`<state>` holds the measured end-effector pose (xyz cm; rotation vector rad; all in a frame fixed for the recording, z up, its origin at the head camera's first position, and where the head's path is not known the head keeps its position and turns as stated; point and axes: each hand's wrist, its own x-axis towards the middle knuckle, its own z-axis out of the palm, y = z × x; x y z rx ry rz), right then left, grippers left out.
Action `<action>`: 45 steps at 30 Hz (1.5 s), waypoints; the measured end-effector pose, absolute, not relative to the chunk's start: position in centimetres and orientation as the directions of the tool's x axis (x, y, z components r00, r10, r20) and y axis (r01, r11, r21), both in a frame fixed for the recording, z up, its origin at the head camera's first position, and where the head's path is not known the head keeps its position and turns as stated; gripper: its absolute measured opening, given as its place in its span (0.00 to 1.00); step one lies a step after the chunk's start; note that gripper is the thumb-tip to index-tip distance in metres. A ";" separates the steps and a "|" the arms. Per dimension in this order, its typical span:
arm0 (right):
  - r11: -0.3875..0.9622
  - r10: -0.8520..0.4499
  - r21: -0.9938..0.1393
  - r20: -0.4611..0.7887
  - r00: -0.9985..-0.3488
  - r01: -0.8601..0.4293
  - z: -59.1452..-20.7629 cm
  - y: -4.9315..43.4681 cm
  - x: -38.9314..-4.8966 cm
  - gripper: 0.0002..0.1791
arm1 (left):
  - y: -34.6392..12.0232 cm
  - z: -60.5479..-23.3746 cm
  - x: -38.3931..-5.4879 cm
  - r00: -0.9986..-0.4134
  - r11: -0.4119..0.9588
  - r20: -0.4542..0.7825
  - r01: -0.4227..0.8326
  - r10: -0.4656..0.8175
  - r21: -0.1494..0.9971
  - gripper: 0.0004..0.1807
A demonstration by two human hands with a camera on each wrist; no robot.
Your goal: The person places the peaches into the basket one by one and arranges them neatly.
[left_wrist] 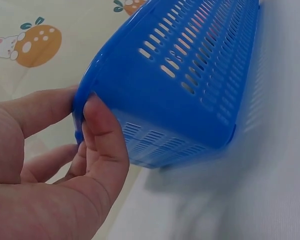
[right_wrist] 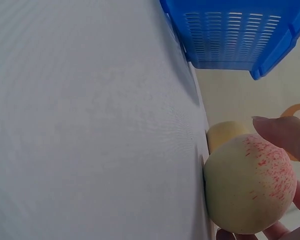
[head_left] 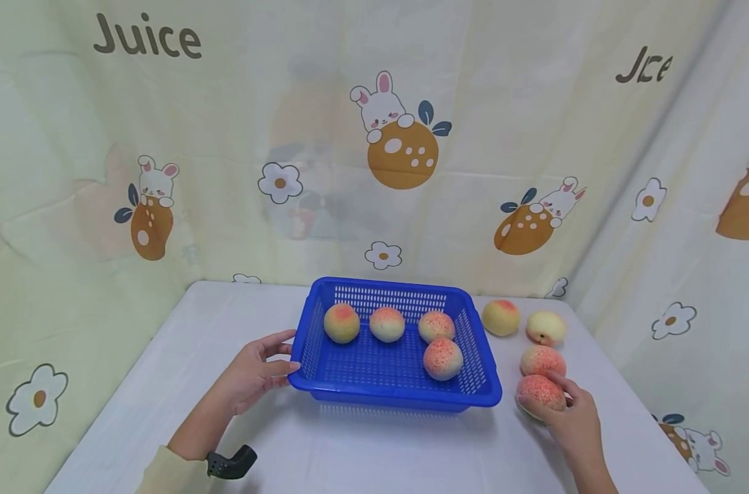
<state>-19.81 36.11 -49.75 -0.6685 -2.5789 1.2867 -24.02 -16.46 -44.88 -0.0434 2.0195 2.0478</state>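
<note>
Right now, blue basket (head_left: 394,393): it is standing upright on the white table (head_left: 399,456), its middle serving as the dial's centre in the head view, with twelve pointing toward the printed curtain (head_left: 226,116).
Left hand (head_left: 254,376): at nine o'clock it is gripping the basket's rim, its thumb and fingers pinching the blue edge between them.
Right hand (head_left: 572,417): at four o'clock it is holding the gripped peach, thumb on one side and fingers curling round the other; whether all the fingers are touching the fruit, I cannot tell.
Gripped peach (head_left: 540,392): outside the basket it is showing red speckles, lying between three and four o'clock; the right wrist view is also showing its pale side.
Row outside: a speckled peach (head_left: 542,358) is sitting just beyond the gripped one at three, a pale yellow peach (head_left: 545,327) is lying near three too, and a red-topped peach (head_left: 501,317) is resting close to the basket between two and three.
Fruit inside: a yellowish peach (head_left: 341,324) is lying at ten, a pinkish peach (head_left: 387,325) at eleven, and two speckled ones are sitting close together at two and four.
Left forearm: a black band (head_left: 231,464) is lying beside a cream sleeve (head_left: 172,473).
</note>
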 end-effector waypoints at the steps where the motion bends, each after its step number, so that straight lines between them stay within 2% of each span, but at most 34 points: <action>1: 0.527 0.468 -0.790 -0.036 -0.883 0.312 -49.8 36.2 -19.8 0.53 | -16.5 -44.9 -24.0 -0.964 0.004 -0.205 -0.207 0.168 0.978 0.39; 30: 0.544 0.458 -0.767 -0.068 -0.887 0.340 -49.2 36.1 -19.6 0.51 | -16.6 -45.5 -24.1 -0.964 -0.025 -0.196 -0.204 0.181 0.979 0.40; 37: 0.498 0.453 -0.792 -0.108 -0.885 0.352 -49.2 36.1 -19.5 0.54 | -16.6 -45.4 -24.0 -0.963 -0.021 -0.182 -0.190 0.201 0.982 0.39; 45: 0.528 0.428 -0.776 -0.107 -0.897 0.344 -48.9 36.1 -19.2 0.57 | -16.6 -45.4 -24.0 -0.963 -0.022 -0.183 -0.191 0.200 0.981 0.39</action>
